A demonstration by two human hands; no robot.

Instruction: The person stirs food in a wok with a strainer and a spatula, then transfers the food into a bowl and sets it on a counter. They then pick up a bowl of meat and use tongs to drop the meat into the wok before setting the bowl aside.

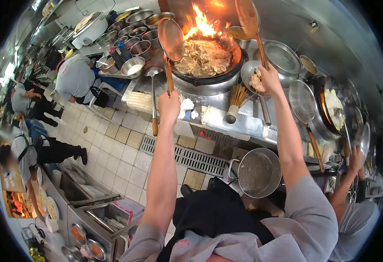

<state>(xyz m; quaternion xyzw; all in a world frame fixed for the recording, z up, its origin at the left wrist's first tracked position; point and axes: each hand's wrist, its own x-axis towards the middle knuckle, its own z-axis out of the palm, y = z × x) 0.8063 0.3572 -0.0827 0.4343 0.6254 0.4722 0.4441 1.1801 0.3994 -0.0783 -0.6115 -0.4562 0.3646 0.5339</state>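
My left hand [169, 106] is closed round the wooden handle of a round mesh strainer [172, 40], whose head is raised at the left edge of a flaming wok [235, 61]. My right hand [270, 80] grips the wooden handle of a second strainer [247, 18], lifted at the wok's far right side. Browned, sliced food [204, 56] lies in the wok, with tall flames [202, 22] behind it. Below my right hand rests a perforated skimmer [249, 72] with pale meat pieces on it. A ladle [154, 72] lies left of the wok.
A bamboo brush [235, 102] and folded cloths [235, 120] lie along the counter's front. Metal bowls [140, 49] crowd the back left. A large pot [260, 172] stands below the counter by my body. At right, a co-worker's hand [355, 159] is near another wok [320, 100].
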